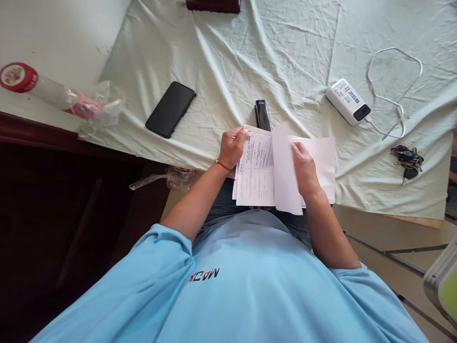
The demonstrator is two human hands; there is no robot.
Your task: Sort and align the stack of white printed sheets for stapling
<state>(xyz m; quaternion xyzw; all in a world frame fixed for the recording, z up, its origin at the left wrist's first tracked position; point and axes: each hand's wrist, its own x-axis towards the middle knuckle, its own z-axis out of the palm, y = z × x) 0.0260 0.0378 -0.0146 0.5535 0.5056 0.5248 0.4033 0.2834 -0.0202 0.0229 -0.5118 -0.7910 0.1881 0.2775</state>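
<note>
A stack of printed sheets [255, 178] lies at the table's near edge, partly over my lap. My left hand [233, 146] is closed on its upper left edge, thumb on top. One page [285, 171] stands half turned in the middle, its blank back showing and its edge slightly blurred. Just right of that page, my right hand [306, 169] is closed on the papers, some of its fingertips hidden behind the page. Blank white sheets [324, 162] spread out under and beyond my right hand. A black stapler [262, 114] sits right behind the stack, its near end covered by paper.
On the pale green tablecloth [221, 62] are a black phone [170, 109], a white power bank [348, 101] with a white cable [403, 107], and a key bunch [409, 162]. A red-lidded clear container [50, 90] lies left. A dark red object [214, 5] is at the far edge.
</note>
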